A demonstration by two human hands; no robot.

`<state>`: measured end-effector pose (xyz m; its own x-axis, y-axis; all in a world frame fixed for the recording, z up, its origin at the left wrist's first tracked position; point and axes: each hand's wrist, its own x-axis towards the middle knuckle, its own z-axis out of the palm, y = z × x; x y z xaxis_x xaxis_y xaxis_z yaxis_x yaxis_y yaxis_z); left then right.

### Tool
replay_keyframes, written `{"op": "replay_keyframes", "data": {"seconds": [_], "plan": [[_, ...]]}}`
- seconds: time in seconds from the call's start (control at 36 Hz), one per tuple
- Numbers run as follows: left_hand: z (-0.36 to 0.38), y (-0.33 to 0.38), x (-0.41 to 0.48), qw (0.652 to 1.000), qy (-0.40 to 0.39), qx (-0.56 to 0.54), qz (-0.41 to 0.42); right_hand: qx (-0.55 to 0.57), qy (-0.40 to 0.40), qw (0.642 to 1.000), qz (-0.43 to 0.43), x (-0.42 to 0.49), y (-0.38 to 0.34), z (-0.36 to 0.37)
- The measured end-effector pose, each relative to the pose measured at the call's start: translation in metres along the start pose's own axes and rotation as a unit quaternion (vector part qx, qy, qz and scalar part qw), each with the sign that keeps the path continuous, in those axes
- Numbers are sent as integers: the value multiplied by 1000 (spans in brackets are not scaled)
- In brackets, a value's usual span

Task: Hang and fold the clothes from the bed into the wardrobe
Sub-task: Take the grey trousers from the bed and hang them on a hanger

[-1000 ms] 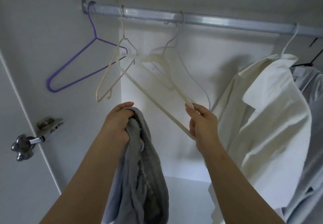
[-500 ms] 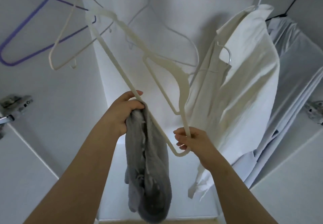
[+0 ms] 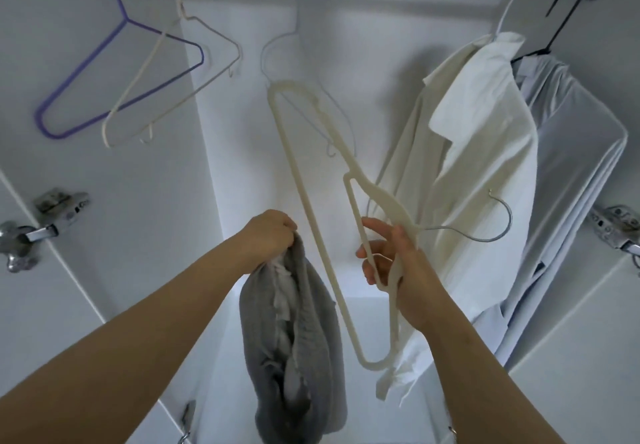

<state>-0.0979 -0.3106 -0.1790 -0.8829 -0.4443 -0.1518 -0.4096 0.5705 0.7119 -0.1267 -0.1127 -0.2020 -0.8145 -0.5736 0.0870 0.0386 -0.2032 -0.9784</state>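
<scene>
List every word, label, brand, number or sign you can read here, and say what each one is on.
No text here can be read.
Left door hinge: faint marks on the metal plate, too blurred to read.
Right door hinge: also too blurred to read.
Grey garment, white shirt, cream hanger: no label or print shows.

No legible text or labels.
</scene>
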Motion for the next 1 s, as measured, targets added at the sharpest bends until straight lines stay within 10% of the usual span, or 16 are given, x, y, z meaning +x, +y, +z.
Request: {"op": "replay_keyframes", "data": {"seconds": [0.14,0.47,1.0], "plan": [[-10,-18,11,988,82,128,-38,6,-20,999,27,-9,-1,-8],[-37,-50,32,934,233,-229,-143,-96,-78,985,121,-20,6,-16],[-11,-24,-16,935,261,132,198,-236,-67,961,128,-4,3,13]]}}
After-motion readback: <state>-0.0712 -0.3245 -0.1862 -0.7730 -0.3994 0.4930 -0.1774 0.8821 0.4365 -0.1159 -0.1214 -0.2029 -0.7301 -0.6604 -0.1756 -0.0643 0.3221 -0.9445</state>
